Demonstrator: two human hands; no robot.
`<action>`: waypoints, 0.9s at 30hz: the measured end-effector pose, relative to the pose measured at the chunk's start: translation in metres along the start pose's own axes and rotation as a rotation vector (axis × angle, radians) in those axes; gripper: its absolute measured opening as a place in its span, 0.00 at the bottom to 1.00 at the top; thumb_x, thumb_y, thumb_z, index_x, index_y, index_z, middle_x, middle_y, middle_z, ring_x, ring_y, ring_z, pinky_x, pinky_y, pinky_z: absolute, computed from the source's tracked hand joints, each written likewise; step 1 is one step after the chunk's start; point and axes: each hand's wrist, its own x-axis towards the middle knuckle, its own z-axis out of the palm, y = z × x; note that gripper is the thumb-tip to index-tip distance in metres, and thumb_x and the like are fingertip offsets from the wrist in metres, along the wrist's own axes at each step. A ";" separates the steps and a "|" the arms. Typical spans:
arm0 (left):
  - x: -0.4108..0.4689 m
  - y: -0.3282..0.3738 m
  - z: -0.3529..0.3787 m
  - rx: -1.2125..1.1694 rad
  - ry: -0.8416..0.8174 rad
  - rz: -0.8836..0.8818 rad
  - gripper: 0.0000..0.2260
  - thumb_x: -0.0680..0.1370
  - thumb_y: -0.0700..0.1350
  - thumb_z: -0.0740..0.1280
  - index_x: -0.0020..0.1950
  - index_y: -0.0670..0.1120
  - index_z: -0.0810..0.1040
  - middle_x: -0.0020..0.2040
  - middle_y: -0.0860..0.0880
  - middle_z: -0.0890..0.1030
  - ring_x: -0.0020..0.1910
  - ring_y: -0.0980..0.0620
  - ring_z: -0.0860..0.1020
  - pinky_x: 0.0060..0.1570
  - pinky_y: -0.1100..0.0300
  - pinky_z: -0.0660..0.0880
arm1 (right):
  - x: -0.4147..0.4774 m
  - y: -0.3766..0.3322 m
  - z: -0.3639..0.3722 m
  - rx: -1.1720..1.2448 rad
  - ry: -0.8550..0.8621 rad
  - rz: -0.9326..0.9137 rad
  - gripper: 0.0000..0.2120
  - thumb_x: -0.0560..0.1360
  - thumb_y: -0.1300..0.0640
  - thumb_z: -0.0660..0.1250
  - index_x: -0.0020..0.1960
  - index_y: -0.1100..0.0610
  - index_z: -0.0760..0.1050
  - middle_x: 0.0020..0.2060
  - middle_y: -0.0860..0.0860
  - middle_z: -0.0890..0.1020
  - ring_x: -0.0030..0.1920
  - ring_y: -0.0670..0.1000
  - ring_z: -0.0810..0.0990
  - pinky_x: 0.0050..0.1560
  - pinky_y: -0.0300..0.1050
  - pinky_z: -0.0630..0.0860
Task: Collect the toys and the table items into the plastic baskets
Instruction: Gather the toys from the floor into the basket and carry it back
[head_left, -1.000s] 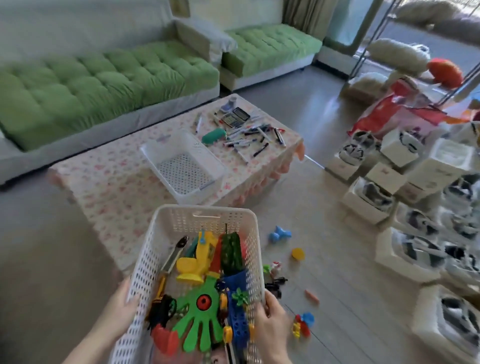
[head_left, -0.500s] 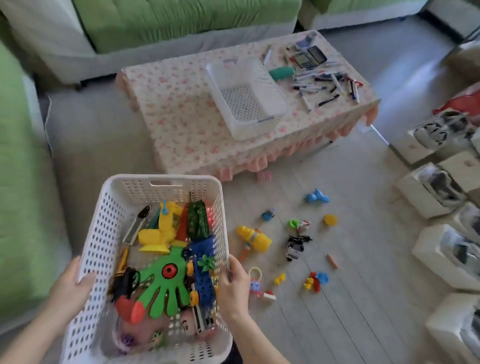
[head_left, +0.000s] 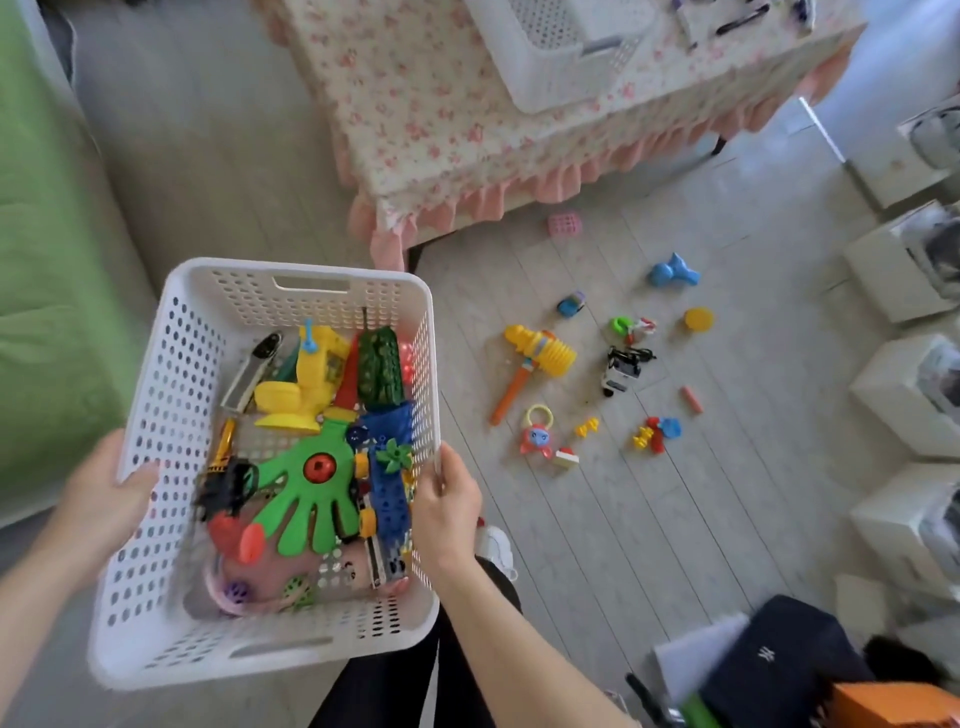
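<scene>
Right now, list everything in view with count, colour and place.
held basket: one, white, between both hands
hand clapper: one, green, inside held basket
second basket: one, white, on table
table: one, floral cloth, top
toy hammer: one, yellow, orange handle, floor
small toys: about a dozen, mixed colours, floor by hammer
sofa: one, green, left
boxes: several, white, right edge
left hand: one, gripping held basket's left wall
right hand: one, gripping its right rim
</scene>
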 end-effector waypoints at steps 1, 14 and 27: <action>-0.003 -0.005 -0.001 -0.013 0.015 -0.005 0.11 0.76 0.54 0.64 0.58 0.60 0.73 0.54 0.45 0.81 0.46 0.40 0.81 0.43 0.37 0.77 | -0.004 0.003 0.003 0.001 -0.002 0.005 0.11 0.78 0.66 0.55 0.37 0.60 0.66 0.31 0.48 0.67 0.33 0.45 0.62 0.34 0.37 0.61; -0.073 0.029 -0.008 -0.032 0.070 0.001 0.12 0.79 0.46 0.60 0.62 0.55 0.68 0.60 0.43 0.77 0.52 0.39 0.79 0.49 0.37 0.75 | -0.033 0.021 0.012 -0.003 -0.016 -0.063 0.11 0.78 0.67 0.54 0.36 0.61 0.63 0.31 0.52 0.64 0.32 0.45 0.59 0.31 0.36 0.58; -0.059 0.092 0.034 0.047 -0.059 0.138 0.17 0.80 0.39 0.56 0.69 0.46 0.65 0.63 0.40 0.74 0.44 0.42 0.76 0.46 0.46 0.74 | -0.011 0.050 0.004 0.097 0.173 -0.069 0.18 0.77 0.69 0.56 0.32 0.54 0.62 0.26 0.44 0.65 0.26 0.42 0.61 0.28 0.32 0.60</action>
